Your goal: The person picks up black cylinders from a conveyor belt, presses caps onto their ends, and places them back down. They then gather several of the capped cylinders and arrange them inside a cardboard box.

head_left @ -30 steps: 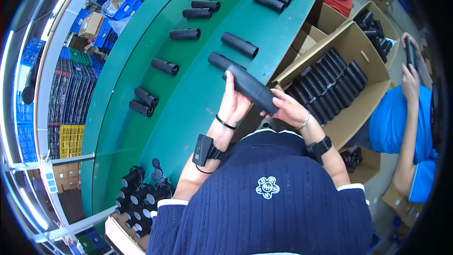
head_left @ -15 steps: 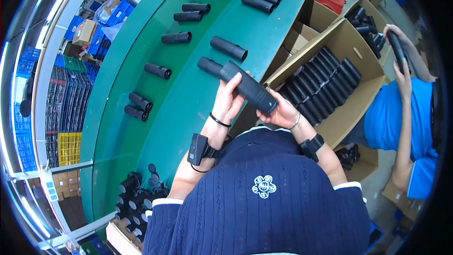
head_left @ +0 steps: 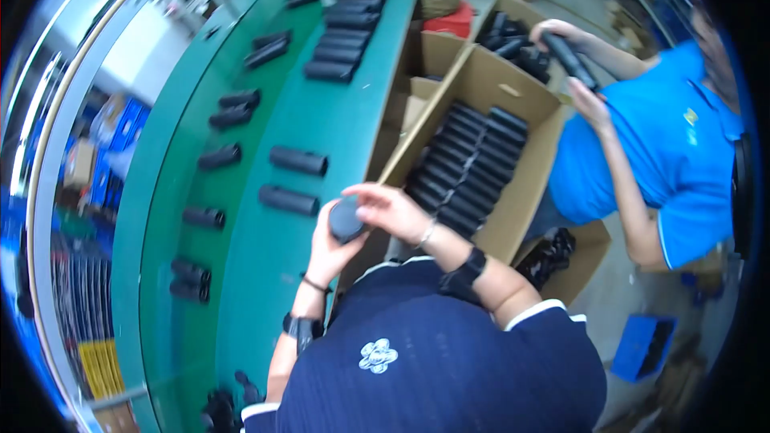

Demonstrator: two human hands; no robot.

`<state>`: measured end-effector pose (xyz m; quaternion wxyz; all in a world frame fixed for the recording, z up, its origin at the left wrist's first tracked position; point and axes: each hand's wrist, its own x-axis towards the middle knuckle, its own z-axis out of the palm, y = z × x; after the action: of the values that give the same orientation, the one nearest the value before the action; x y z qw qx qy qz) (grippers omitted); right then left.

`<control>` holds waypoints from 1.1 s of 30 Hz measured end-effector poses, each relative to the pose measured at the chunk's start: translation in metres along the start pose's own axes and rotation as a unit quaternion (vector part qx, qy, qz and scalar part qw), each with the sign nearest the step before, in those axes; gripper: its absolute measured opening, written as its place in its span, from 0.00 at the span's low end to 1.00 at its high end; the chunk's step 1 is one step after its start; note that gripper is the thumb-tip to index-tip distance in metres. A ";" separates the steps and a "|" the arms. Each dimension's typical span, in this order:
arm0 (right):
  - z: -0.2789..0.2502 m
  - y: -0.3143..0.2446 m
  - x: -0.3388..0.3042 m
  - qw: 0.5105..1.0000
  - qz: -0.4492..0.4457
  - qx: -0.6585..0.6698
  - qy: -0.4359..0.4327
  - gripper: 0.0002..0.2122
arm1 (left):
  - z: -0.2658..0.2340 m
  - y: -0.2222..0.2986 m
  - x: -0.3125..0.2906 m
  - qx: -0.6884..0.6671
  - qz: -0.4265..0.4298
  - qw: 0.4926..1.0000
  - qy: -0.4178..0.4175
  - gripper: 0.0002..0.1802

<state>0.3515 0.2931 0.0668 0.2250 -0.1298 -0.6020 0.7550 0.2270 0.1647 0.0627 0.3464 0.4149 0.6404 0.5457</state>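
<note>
A black cylindrical tube [head_left: 346,220], seen end-on in the head view, sits between both hands just beside the near edge of the long green conveyor table [head_left: 241,289]. The left hand [head_left: 330,247] cups it from below, fingers wrapped on its body; the right hand [head_left: 391,210] curls over its top, fingers closed on it. Two more black tubes [head_left: 293,180] lie on the table just beyond. To the right of the table stands an open brown cardboard box [head_left: 513,192] packed with rows of tubes. Past the box, a person in a blue shirt [head_left: 642,152] grips another black tube [head_left: 568,58].
</note>
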 end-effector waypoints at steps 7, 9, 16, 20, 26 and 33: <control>-0.010 -0.002 -0.013 0.999 -0.024 -0.018 0.022 0.14 | 0.016 0.008 0.008 0.008 0.053 0.996 -0.070 0.31; -0.012 -0.009 -0.017 1.000 0.005 0.009 0.028 0.11 | 0.016 0.004 0.011 0.025 0.060 0.996 -0.068 0.30; -0.018 0.001 -0.012 0.998 -0.060 -0.013 0.031 0.10 | 0.020 0.016 0.016 0.017 0.055 0.995 -0.079 0.30; -0.018 -0.002 -0.013 0.999 -0.040 0.003 0.029 0.11 | 0.021 0.019 0.014 -0.004 0.041 0.996 -0.082 0.31; -0.024 0.006 -0.014 0.992 0.019 0.121 0.016 0.15 | 0.018 0.008 0.018 -0.086 -0.003 0.995 -0.050 0.33; -0.042 0.009 -0.019 0.994 -0.002 0.102 0.030 0.14 | 0.022 0.008 0.031 -0.236 -0.051 0.970 -0.015 0.31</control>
<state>0.3859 0.3175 0.0464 0.2566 -0.1273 -0.5154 0.8077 0.2348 0.2025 0.0672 0.4716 0.2966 0.5083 0.6567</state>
